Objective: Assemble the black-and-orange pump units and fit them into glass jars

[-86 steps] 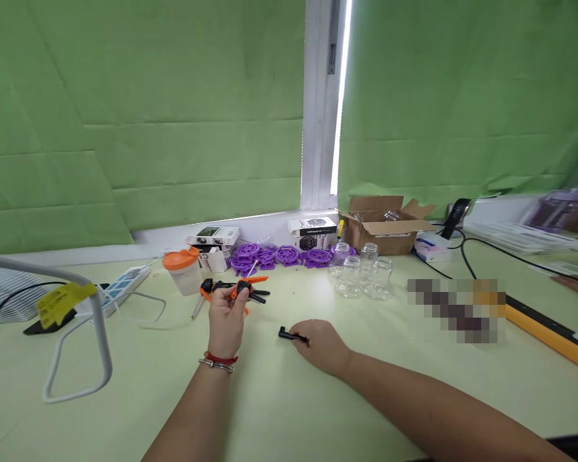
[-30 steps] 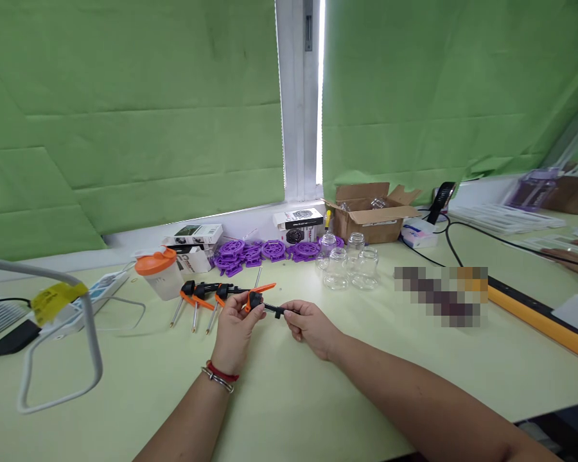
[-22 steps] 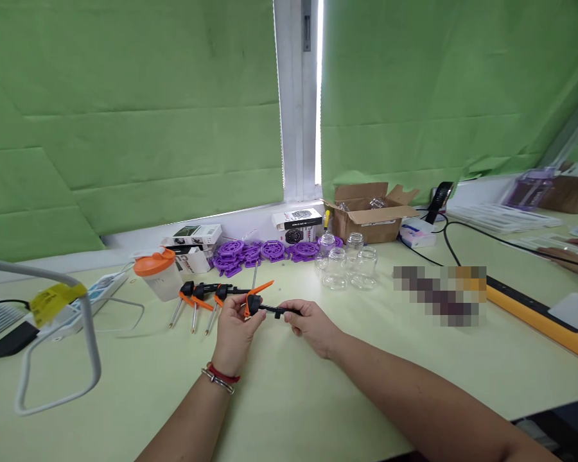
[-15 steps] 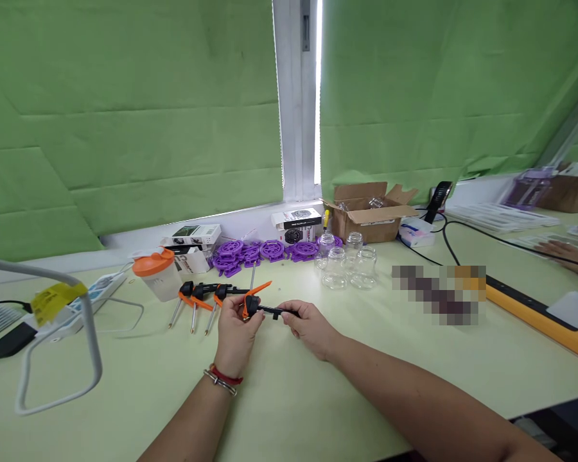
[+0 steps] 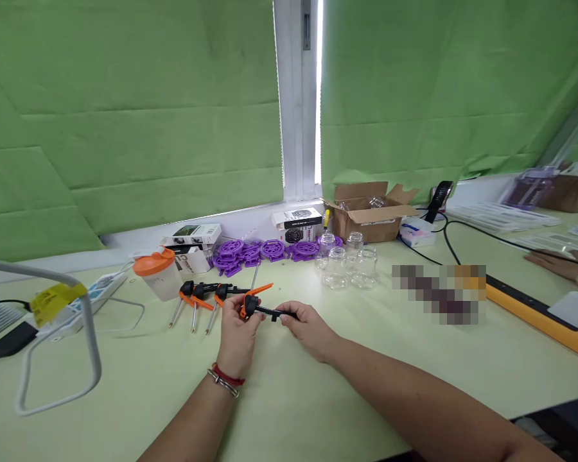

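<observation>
My left hand is closed around the head of a black tool with an orange lever and a thin metal rod. The rod slants up and away past my fingers. At the tool's narrow black end, my right hand pinches it between thumb and fingers. Just left of my left hand lie several similar black-and-orange tools side by side, their metal rods pointing towards me. What kind of tool they are, I cannot make out.
Behind my hands are purple wheel-shaped parts, glass jars, small boxes and an open carton. An orange-lidded cup and a power strip stand left. Another person's hand rests far right.
My left hand has shifted slightly, and the tool has turned a little in my grip. The other person's hand at the far right has moved.
</observation>
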A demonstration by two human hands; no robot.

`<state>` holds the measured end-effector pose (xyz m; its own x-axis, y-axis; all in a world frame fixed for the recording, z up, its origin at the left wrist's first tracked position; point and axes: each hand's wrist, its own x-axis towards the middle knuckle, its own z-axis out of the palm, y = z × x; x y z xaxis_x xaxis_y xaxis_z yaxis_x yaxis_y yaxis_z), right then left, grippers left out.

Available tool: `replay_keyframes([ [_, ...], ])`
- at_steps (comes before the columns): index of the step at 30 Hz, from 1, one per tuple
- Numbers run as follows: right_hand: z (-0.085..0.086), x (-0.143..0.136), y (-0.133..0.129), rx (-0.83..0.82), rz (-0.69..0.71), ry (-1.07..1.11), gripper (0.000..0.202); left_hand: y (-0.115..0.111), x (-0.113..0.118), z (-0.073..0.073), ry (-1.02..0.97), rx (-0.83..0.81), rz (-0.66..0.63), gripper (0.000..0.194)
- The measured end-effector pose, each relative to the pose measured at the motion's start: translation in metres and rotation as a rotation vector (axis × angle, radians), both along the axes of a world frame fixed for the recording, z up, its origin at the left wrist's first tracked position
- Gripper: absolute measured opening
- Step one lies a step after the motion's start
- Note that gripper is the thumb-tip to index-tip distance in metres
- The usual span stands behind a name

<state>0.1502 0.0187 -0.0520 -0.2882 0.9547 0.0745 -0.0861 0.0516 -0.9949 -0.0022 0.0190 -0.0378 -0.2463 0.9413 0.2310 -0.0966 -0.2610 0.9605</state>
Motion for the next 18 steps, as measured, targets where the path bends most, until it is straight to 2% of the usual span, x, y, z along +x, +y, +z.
replay_keyframes([
  [5, -0.0019, -0.0014, -0.0003, 0.067, -0.041, -0.002, 0.017, 0.0032, -0.0018, -0.0066, -0.025, -0.001, -0.003, 0.041],
  [9, -0.0025, -0.0017, -0.0006, -0.024, -0.025, 0.003, 0.018, 0.0033, -0.0021, -0.0086, -0.060, -0.017, -0.011, 0.040],
  [13, -0.0023, -0.0026, -0.0010, -0.082, 0.028, 0.031, 0.022, 0.0009, -0.0002, -0.0057, -0.096, -0.040, -0.008, 0.039],
  [18, -0.0030, -0.0036, -0.0015, -0.041, -0.017, 0.012, 0.019, -0.0034, 0.0024, 0.0006, -0.112, -0.051, -0.019, 0.041],
])
